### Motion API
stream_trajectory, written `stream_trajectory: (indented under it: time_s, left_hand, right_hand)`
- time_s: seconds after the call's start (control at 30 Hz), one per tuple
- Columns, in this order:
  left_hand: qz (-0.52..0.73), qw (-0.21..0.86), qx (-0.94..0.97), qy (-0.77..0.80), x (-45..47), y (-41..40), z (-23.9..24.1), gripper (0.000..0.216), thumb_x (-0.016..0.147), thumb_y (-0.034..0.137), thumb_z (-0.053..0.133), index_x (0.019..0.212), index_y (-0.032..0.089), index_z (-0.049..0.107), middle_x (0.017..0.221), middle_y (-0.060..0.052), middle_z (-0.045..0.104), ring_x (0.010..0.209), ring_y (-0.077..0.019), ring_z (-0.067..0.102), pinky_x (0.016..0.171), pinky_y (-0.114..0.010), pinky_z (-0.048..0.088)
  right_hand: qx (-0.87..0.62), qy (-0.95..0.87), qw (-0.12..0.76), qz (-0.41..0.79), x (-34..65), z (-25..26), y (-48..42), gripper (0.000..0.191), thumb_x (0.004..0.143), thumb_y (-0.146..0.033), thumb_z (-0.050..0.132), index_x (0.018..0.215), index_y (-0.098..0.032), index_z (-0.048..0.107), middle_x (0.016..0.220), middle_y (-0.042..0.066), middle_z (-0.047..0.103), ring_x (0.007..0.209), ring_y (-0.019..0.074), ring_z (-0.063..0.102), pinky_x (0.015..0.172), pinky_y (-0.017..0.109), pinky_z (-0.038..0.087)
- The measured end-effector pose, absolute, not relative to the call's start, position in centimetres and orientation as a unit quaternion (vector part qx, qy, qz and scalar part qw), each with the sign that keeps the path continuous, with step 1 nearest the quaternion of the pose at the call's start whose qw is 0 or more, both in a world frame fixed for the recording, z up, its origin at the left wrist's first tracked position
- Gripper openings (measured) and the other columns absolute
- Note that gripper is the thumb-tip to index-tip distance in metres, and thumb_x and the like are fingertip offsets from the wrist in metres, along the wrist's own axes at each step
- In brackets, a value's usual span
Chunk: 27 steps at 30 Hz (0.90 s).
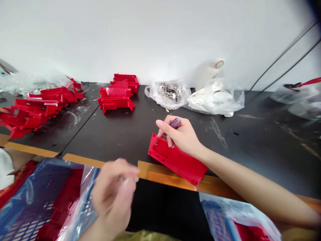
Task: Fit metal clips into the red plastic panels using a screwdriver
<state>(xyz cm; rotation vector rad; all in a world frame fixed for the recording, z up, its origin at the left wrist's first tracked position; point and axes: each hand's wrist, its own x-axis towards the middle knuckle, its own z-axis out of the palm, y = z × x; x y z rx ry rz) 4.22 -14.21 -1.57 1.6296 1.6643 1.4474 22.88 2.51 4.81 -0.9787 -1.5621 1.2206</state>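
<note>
My right hand [179,134] is closed around a screwdriver [175,124] with a purple handle. Its thin shaft slants down to the left end of a red plastic panel [187,165]. The panel lies at an angle on the table's front edge, and small metal pieces show near the shaft's tip. My left hand [114,194] hangs in front of the table edge, left of the panel and apart from it. Its fingers are curled, with thumb and fingertips together; motion blurs it, and anything pinched there is too small to make out.
Red moulded parts stand in a left row [40,110] and a middle group [117,93]. Against the wall are a bag of small metal pieces [170,91] and a bag of white pieces [213,97]. Blue baskets [50,180] flank my lap. A person's arm [20,157] shows far left.
</note>
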Motion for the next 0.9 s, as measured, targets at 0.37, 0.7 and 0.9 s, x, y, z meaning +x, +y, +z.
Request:
stream_trajectory:
  time_s: [0.37,0.7,0.9]
  left_hand:
    - [0.342,0.245,0.625,0.657,7.9,-5.0,-1.5,0.037,0.091,0.040,0.051,0.122,0.019,0.050,0.086,0.001,0.064,0.071,-0.0160,0.057,0.074,-0.033,0.047]
    - [0.331,0.281,0.650,0.624,8.0,-4.2,-2.5,0.043,0.095,0.038,0.048,0.136,0.026,0.048,0.078,0.003,0.065,0.066,-0.0156,0.059,0.069,-0.028,0.045]
    - [0.322,0.278,0.660,0.619,7.9,-4.3,-2.4,0.045,0.096,0.038,0.047,0.139,0.025,0.047,0.082,0.002,0.069,0.067,-0.0165,0.060,0.070,-0.029,0.046]
  right_hand:
    - [-0.393,-0.648,0.434,0.487,22.8,4.4,2.8,0.041,0.079,-0.051,0.072,0.059,-0.018,0.058,0.042,-0.005,0.056,0.031,0.0059,0.046,0.037,0.019,0.039]
    - [-0.391,-0.656,0.472,0.440,22.6,4.5,2.9,0.039,0.080,-0.046,0.073,0.056,-0.018,0.060,0.033,-0.007,0.048,0.027,0.0059,0.043,0.037,0.021,0.036]
    - [-0.392,-0.664,0.475,0.424,22.6,4.1,3.2,0.039,0.084,-0.043,0.069,0.055,-0.019,0.059,0.034,-0.007,0.050,0.028,0.0055,0.044,0.039,0.022,0.038]
